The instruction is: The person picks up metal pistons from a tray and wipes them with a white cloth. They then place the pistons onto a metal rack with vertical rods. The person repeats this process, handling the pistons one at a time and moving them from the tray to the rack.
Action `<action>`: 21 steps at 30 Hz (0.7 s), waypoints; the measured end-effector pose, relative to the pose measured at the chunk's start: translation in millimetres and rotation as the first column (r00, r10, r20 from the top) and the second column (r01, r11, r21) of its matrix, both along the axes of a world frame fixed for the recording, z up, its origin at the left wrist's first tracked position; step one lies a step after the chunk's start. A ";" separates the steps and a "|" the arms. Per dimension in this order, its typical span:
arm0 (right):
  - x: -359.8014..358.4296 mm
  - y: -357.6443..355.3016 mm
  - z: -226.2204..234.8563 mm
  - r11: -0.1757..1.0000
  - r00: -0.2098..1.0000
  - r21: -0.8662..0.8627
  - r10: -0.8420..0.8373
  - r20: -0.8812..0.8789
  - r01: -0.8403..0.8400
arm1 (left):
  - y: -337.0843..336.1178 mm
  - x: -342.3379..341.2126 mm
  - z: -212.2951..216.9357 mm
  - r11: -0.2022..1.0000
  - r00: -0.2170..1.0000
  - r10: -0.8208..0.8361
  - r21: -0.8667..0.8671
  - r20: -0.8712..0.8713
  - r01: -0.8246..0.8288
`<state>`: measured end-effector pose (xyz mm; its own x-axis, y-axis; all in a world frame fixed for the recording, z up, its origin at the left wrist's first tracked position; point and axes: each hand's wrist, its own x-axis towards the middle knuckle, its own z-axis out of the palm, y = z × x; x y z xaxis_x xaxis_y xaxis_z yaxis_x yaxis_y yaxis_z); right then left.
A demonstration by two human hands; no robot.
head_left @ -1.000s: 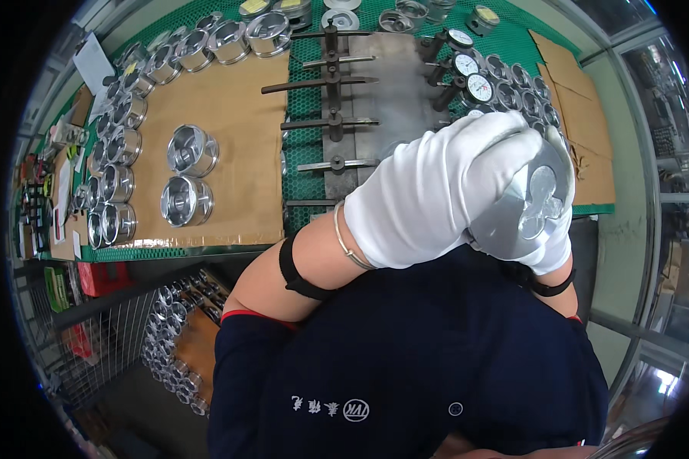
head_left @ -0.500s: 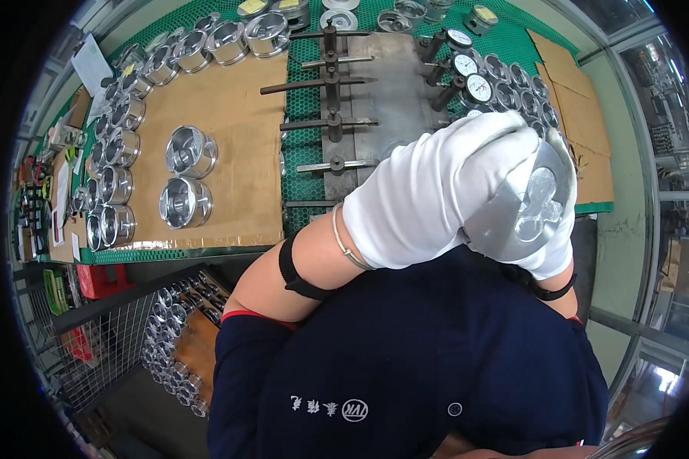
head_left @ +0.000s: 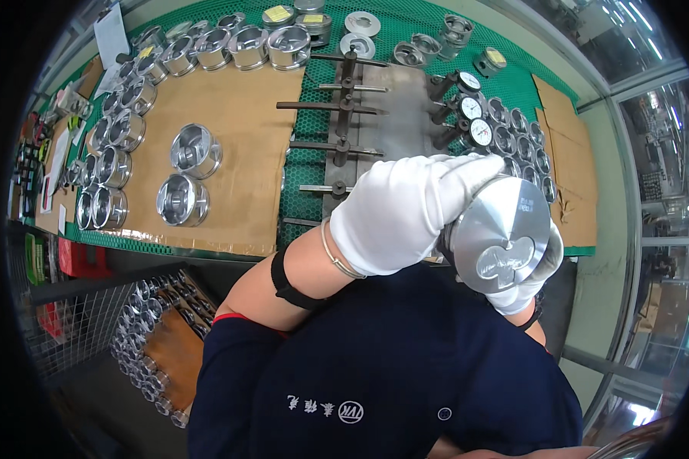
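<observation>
A shiny aluminium piston point(head_left: 505, 222) is held up in front of my chest, its round crown with a clover-shaped recess facing up. White-gloved, my left hand point(head_left: 406, 206) closes its fingers over the piston's far left edge. My right hand point(head_left: 545, 264), gloved too, wraps the right side and partly hides behind the piston. Two more pistons, one point(head_left: 196, 151) behind the other point(head_left: 183, 200), sit on the cardboard sheet point(head_left: 245, 168) to the left.
A metal plate fixture point(head_left: 406, 99) with clamp rods stands at the bench's middle, beside several dial gauges point(head_left: 480, 131). Rows of pistons point(head_left: 115, 166) line the cardboard's left and far edges; others point(head_left: 524, 145) stand at the right. Below left is a wire cage point(head_left: 76, 321) near more pistons.
My hands have brought the piston slightly lower and left, and turned it. The clover recess has moved to the crown's near side, and more of the crown is uncovered.
</observation>
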<state>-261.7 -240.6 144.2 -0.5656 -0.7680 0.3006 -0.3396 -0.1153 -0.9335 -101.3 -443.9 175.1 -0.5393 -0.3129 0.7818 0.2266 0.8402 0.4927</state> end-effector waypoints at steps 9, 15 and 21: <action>5.7 -9.4 -2.3 0.987 0.858 -0.007 -0.135 0.495 0.160 | -3.4 -3.5 -1.2 0.999 1.000 0.020 -0.034 -0.002 -0.020; 9.2 -17.8 24.2 0.988 0.622 0.012 -0.108 0.776 0.156 | -5.5 -2.8 -2.4 1.000 0.999 -0.001 -0.007 0.036 0.001; 2.9 -0.1 -14.7 0.985 0.978 -0.128 0.087 -0.190 -0.113 | -9.4 4.4 -2.3 1.000 0.999 -0.011 0.006 0.040 0.011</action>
<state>-258.9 -240.7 129.5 -0.4133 -0.7619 0.4987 -0.4838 -0.2803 -0.8291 -96.9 -453.3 172.7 -0.5735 -0.3111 0.7578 0.2155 0.8352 0.5060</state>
